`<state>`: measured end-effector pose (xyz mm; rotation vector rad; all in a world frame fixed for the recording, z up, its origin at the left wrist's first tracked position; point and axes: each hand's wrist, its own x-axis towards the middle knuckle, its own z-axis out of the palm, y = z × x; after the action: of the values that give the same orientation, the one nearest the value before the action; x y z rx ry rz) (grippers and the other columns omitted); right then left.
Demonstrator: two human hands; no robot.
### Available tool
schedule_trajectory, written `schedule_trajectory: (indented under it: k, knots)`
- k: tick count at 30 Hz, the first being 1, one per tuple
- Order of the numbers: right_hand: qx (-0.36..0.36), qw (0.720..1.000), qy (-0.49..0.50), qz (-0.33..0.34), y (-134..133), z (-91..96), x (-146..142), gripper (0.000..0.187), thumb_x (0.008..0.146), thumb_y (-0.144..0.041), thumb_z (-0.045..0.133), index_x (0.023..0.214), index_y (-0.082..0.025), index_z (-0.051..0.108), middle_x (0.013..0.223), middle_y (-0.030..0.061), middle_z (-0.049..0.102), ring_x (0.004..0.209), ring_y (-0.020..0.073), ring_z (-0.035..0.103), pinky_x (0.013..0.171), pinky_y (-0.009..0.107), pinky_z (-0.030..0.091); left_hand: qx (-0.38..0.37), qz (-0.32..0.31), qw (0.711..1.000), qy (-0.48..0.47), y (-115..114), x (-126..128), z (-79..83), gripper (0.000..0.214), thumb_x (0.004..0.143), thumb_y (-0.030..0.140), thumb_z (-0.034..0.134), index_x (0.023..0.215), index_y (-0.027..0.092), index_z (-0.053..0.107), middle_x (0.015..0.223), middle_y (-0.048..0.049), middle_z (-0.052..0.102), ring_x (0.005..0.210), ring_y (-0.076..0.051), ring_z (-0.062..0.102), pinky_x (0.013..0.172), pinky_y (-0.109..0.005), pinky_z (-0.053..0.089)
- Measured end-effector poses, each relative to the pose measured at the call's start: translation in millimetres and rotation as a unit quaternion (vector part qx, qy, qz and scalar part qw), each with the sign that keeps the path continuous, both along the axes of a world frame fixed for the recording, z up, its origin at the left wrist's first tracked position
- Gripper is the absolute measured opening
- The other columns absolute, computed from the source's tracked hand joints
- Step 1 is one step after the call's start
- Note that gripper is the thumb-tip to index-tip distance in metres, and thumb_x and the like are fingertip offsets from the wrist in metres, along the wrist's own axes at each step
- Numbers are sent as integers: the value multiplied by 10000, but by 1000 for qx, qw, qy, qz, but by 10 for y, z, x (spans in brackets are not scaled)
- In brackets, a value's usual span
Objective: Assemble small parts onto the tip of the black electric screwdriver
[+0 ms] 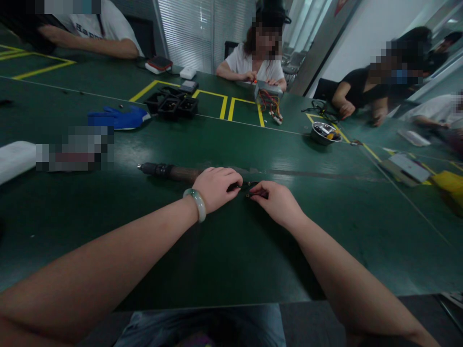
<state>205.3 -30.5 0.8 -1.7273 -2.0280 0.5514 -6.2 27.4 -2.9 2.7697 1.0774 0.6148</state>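
Observation:
Both my hands meet at the middle of the green table (231,250). My left hand (216,187), a pale green bangle on its wrist, has its fingers curled and pinched on a small dark part (249,185). My right hand (275,201) pinches the same small dark part from the other side, its fingers closed. Just behind my left hand lies an electric screwdriver (168,171), long and dark, its tip pointing left. What the small part is, I cannot make out.
A blue glove (117,118) and several black trays (172,103) lie at the back left. A metal bowl (324,132) sits at the back right, a wired metal box (268,94) before a seated person. Other people sit round the table. Yellow tape marks its surface.

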Motion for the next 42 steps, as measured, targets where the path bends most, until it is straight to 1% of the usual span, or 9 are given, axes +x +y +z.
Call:
schedule_trajectory:
  k: [4, 8, 12, 17, 22, 29, 33, 38, 42]
  knots:
    - [16, 996, -75, -45, -26, 0, -33, 122, 821, -243, 685, 942, -223, 684, 904, 33, 695, 783, 179, 630, 711, 322, 467, -6, 5, 1000, -1, -5, 5, 3, 140, 886, 302, 557, 993, 249, 629, 1060, 2, 673, 973, -198, 596, 844, -374, 424]
    - [33, 991, -124, -41, -32, 25, -36, 64, 836, -284, 671, 861, -229, 693, 886, 33, 692, 800, 203, 619, 721, 348, 444, -8, 12, 1000, -5, -12, 10, 3, 188, 893, 300, 541, 1058, 251, 617, 1098, -6, 671, 1010, -202, 597, 877, -383, 428]
    - [28, 996, -84, -29, -5, 22, -14, 56, 824, -295, 683, 836, -244, 702, 860, 11, 686, 766, 173, 606, 683, 315, 430, -8, 14, 1000, -1, -8, 11, -2, 218, 888, 306, 542, 1082, 234, 611, 1098, -19, 669, 1013, -206, 599, 888, -385, 436]
    - [23, 998, -36, -37, 37, -25, -10, 75, 816, -306, 684, 833, -238, 709, 855, 8, 678, 730, 143, 588, 631, 275, 416, -1, 10, 1000, 7, 0, 6, -12, 200, 884, 303, 538, 1046, 218, 618, 1068, -35, 667, 976, -214, 599, 865, -387, 446]
    - [52, 998, -21, -38, 60, -59, -38, 64, 814, -291, 681, 817, -237, 716, 809, -3, 672, 728, 136, 584, 644, 269, 413, 6, 5, 1000, 18, -10, 8, -7, 163, 885, 284, 530, 1009, 223, 617, 1043, -27, 657, 943, -213, 596, 829, -385, 456]
    - [59, 997, 19, -45, 105, -132, -82, 98, 813, -320, 688, 806, -225, 709, 802, 0, 672, 724, 137, 587, 680, 275, 432, 5, 15, 1000, 17, 11, 23, -20, 153, 874, 286, 537, 981, 226, 629, 1036, -30, 666, 941, -212, 601, 821, -378, 455]
    - [70, 997, 24, -39, 119, -151, -109, 83, 809, -302, 697, 808, -220, 708, 815, 4, 671, 741, 139, 588, 689, 276, 434, 2, 10, 1000, 11, 21, 18, -22, 149, 871, 282, 546, 982, 230, 631, 1030, -19, 669, 939, -212, 608, 827, -382, 461]
    - [97, 995, 9, 0, 99, -116, -159, 27, 815, -240, 695, 807, -216, 706, 806, 0, 669, 758, 136, 588, 715, 272, 435, -6, -1, 1000, 8, 27, 13, -22, 145, 871, 263, 542, 980, 228, 630, 1024, -16, 671, 942, -209, 614, 836, -378, 462]
    - [103, 995, -4, 2, 95, -98, -186, 34, 821, -244, 697, 804, -216, 704, 799, 1, 671, 746, 139, 589, 726, 279, 438, -4, -4, 1000, 7, 34, 11, -32, 153, 869, 256, 544, 989, 220, 632, 1029, -26, 671, 949, -213, 617, 848, -381, 463]
